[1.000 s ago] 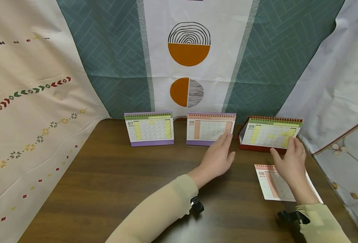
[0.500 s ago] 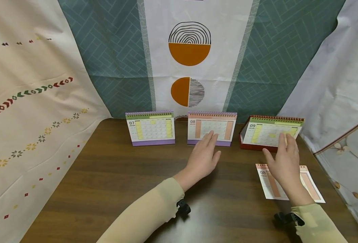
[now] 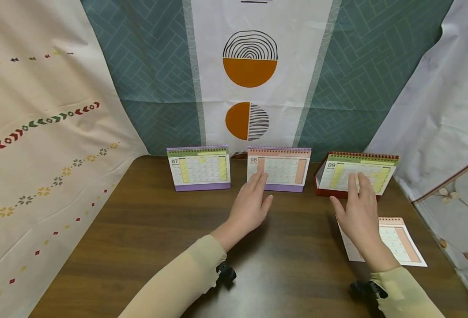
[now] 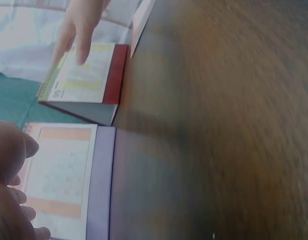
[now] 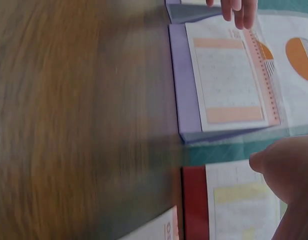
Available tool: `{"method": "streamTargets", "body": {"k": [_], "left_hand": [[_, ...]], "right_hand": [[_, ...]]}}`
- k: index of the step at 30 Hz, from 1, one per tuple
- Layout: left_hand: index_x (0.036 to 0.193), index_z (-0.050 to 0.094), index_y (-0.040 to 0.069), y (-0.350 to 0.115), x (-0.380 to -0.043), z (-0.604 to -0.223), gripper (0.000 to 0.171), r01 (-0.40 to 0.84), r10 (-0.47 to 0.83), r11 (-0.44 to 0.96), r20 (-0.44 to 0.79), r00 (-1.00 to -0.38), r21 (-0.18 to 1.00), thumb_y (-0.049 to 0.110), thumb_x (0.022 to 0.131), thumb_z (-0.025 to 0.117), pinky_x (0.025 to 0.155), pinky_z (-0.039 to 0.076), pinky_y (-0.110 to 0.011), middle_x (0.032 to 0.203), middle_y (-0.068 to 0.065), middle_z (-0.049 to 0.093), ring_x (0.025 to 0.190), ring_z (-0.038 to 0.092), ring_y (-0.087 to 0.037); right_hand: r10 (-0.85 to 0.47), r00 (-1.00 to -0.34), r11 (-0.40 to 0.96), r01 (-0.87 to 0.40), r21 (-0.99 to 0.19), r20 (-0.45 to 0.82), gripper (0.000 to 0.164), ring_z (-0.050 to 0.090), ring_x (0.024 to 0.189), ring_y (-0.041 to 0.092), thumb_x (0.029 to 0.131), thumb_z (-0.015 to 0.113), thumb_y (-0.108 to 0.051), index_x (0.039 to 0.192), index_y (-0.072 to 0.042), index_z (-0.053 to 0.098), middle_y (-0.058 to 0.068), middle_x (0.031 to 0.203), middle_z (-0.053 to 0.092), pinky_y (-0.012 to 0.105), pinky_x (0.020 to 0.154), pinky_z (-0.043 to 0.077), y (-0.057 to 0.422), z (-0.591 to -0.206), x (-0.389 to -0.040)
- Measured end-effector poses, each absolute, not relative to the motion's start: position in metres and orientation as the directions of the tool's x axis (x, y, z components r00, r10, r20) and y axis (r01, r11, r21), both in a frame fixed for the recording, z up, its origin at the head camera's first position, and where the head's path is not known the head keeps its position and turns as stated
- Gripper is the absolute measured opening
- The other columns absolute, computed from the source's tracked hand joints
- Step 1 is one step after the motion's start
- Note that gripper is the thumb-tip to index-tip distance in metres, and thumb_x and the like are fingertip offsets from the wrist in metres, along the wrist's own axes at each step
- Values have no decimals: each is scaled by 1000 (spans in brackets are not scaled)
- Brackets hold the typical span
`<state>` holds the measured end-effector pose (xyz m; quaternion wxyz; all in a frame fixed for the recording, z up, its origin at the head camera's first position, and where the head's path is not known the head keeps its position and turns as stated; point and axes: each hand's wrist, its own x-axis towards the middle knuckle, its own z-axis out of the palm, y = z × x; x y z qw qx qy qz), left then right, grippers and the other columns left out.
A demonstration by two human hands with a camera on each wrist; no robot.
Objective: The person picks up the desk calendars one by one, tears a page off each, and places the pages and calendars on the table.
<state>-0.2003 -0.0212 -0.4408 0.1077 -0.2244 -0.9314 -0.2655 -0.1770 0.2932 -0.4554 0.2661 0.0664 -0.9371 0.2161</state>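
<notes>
Three small spiral desk calendars stand in a row at the back of the table. The left one, marked 07 (image 3: 202, 170), has a purple base, and so does the middle one, marked 08 (image 3: 283, 170). On the right is the 09 calendar (image 3: 383, 176), with a red base. In front of it lies a loose 08 calendar page (image 3: 401, 243), partly hidden by my right hand (image 3: 359, 216). My left hand (image 3: 247, 203) is held before the 08 calendar, fingers extended. The right hand, fingers straight, is before the 09 calendar. Neither hand holds anything; contact cannot be told.
Behind the calendars hangs a green and white cloth (image 3: 154, 79) with orange shapes. Patterned cream cloth (image 3: 39, 132) borders the left side, pale cloth (image 3: 448, 132) the right. The brown wooden table (image 3: 138, 247) extends toward me.
Both hands have moved left, the left one across the front of the 08 calendar and the right one across the 09 calendar. More of the loose page's right side now shows.
</notes>
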Motion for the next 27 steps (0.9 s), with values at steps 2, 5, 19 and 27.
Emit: {"method": "streamTargets", "body": {"k": [2,5,19,27], "left_hand": [[171,32,0,-26,-202,-441,71,478,356,740,328,-875,473,25,113,65,129,30,-53,178,-20,31,163,31,-37],[171,31,-1,-34,-203,-442,72,470,346,725,323,-881,504,24,113,65,129,29,-52,178,-21,30,164,30,-37],[173,27,1,-60,-206,-450,73,368,288,714,230,-930,596,29,115,62,130,26,-51,181,-17,22,166,23,-34],[174,24,1,-64,-214,-454,74,325,261,708,194,-945,627,29,116,60,131,24,-50,181,-18,23,166,24,-36]], "right_hand": [[-25,-845,898,-254,-360,534,90,20,158,59,99,81,-10,167,13,26,38,172,20,70,128,15,287,-456,-177],[-55,-831,896,-286,-340,554,90,22,158,58,97,82,-9,166,12,29,38,171,24,68,129,16,278,-456,-178],[-148,-845,880,-350,-322,514,93,29,156,57,98,83,-13,169,9,27,37,169,31,68,128,21,240,-457,-184],[-138,-912,869,-298,-395,386,92,26,158,55,103,79,-19,171,7,22,37,172,28,65,129,21,222,-457,-187]]}}
